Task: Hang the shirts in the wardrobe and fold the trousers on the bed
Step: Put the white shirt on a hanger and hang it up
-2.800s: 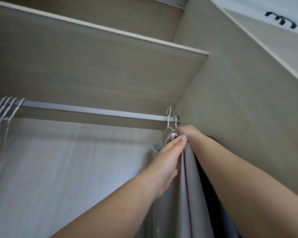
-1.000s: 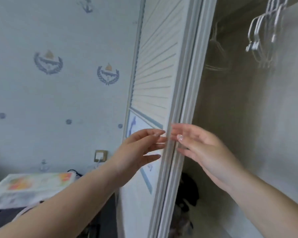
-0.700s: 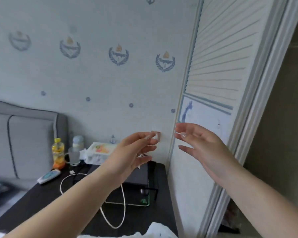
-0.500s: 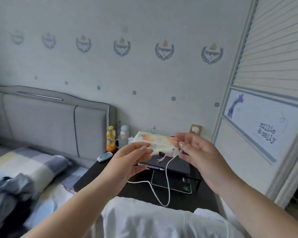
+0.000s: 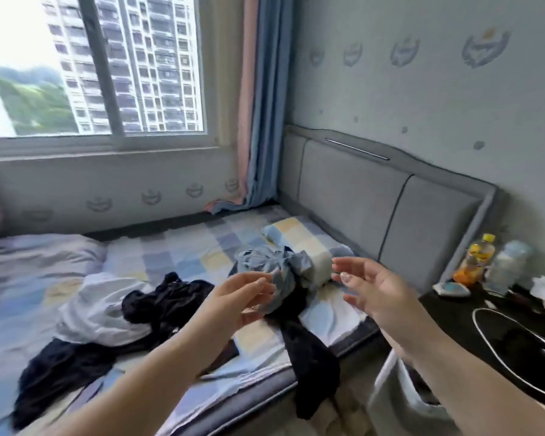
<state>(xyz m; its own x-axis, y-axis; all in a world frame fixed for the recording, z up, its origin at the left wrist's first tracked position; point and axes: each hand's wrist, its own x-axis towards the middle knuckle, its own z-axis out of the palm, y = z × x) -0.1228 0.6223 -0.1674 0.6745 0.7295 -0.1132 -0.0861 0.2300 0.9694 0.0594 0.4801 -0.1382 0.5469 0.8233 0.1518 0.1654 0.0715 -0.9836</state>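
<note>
1. I am looking down at the bed (image 5: pixel 183 247), and both hands are hanging in the air above its near edge, holding nothing.
2. My left hand (image 5: pixel 233 305) is hovering with its fingers loosely spread and slightly bent; my right hand (image 5: pixel 378 291) is doing the same, palm turned inward, so the two are facing each other.
3. The crumpled blue-grey garment (image 5: pixel 266 267) is lying on the bed just beyond and between the hands, bunched against the checked pillow (image 5: pixel 302 243). I cannot tell whether it is a shirt or trousers.
4. I am judging the left hand to be the nearer one: its fingertips are overlapping the garment's near side in this view, while the right hand is sitting apart, off to the garment's right.
5. A long black garment (image 5: pixel 309 350) is running from under the blue-grey bundle toward me and draping over the bed's edge, its long axis pointing roughly at my right forearm.
6. A white garment (image 5: pixel 98 309) and more black clothing (image 5: pixel 164 300) are lying further left, well apart from the right hand.
</note>
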